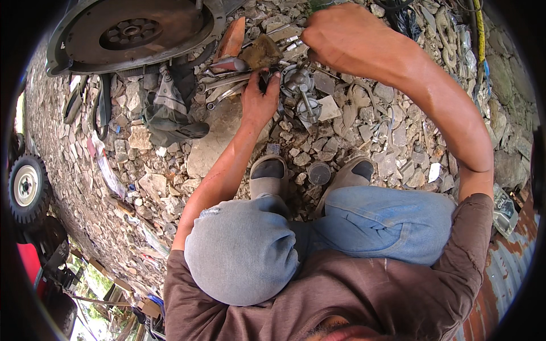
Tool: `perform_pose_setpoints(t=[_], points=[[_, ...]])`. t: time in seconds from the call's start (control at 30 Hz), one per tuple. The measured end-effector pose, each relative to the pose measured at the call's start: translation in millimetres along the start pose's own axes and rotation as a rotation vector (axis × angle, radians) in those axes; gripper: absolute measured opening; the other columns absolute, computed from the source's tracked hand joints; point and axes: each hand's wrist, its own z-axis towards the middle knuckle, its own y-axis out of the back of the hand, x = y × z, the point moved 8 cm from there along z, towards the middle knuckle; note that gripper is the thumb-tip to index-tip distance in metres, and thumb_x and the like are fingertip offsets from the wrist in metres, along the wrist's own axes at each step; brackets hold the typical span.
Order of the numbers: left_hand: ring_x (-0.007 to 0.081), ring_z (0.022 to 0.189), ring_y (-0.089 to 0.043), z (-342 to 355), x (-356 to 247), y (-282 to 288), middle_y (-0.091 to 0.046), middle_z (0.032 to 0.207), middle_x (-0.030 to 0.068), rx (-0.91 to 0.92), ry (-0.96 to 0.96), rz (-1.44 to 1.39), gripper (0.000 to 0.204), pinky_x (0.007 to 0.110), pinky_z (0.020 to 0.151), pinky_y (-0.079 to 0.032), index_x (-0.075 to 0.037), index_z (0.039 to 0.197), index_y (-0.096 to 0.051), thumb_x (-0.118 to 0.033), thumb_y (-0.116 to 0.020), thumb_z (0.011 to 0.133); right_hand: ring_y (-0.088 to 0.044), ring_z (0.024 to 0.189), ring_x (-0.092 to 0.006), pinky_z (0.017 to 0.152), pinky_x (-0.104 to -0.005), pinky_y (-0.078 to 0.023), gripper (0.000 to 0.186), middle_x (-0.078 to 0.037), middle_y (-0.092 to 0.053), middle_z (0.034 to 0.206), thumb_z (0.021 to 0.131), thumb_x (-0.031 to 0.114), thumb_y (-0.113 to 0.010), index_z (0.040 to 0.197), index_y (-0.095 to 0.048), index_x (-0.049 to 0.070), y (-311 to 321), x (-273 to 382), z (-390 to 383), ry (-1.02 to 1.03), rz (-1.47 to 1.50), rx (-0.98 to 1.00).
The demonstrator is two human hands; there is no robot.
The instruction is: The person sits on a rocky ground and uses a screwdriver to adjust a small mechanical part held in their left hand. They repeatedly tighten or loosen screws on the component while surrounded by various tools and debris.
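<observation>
Left hand (260, 101) pinches a small dark piece (263, 83); your right hand (340, 35) curls, can't tell on what. Metal assembly (298, 83), upper centre; work looks underway, finished steps unclear.

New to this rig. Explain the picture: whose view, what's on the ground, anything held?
No robot here: these are a person's bare hands, seen from a head-worn fisheye camera looking down, so straight edges bend near the rim. The person's left hand has a small dark thing between its fingers, too obscured to identify. The right hand is curled; whatever it may hold is hidden. On the stony ground lie wrenches, a silvery metal part and a dark cloth. A large round machine part sits upper left.
</observation>
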Motion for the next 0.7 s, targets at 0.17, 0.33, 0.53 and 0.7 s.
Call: perform_pose_setpoints(t=[0.17, 0.33, 0.53, 0.7], points=[[0.0429, 0.108, -0.062, -0.6, 3.2, 1.7, -0.071, 0.11, 0.0221, -0.001, 0.022, -0.034, 0.055, 0.048, 0.099, -0.046, -0.007, 0.129, -0.063, -0.049, -0.069, 0.093, -0.069, 0.073, -0.0426, 0.068, -0.0514, -0.057, 0.024, -0.024, -0.068, 0.076, 0.087, 0.016, -0.058, 0.077, -0.066, -0.004, 12.1, -6.8, -4.3, -0.103, 0.061, 0.096], [0.0432, 0.109, -0.062, -1.8, 0.1, 0.4, -0.071, 0.109, 0.0226, 0.0, 0.029, -0.024, 0.054, 0.048, 0.098, -0.047, -0.008, 0.128, -0.063, -0.048, -0.069, 0.093, -0.07, 0.075, -0.0227, 0.069, -0.0376, -0.056, 0.024, -0.01, -0.07, 0.083, 0.096, 0.022, -0.066, 0.106, -0.069, 0.001, -25.3, -44.0, -6.8, -0.317, 0.443, -0.054], [0.0454, 0.11, -0.061, 0.3, 0.4, 0.4, -0.07, 0.112, 0.023, -0.01, -0.027, -0.013, 0.053, 0.049, 0.101, -0.045, -0.008, 0.128, -0.063, -0.047, -0.068, 0.093, -0.062, 0.079, -0.0123, 0.071, -0.0307, -0.05, 0.043, -0.005, -0.067, 0.085, 0.097, 0.027, -0.068, 0.13, -0.062, 0.0, -114.0, -46.7, -9.5, -0.442, 1.309, 0.08], [0.0465, 0.114, -0.06, 1.6, -1.9, 2.5, -0.07, 0.116, 0.0232, -0.002, -0.037, 0.033, 0.052, 0.049, 0.103, -0.044, -0.008, 0.129, -0.061, -0.046, -0.067, 0.094, -0.069, 0.095, -0.0311, 0.087, -0.037, -0.054, 0.054, -0.017, -0.073, 0.099, 0.084, 0.039, -0.08, 0.118, -0.072, -0.002, -121.2, -46.2, 6.0, -0.426, 0.582, 0.108]])
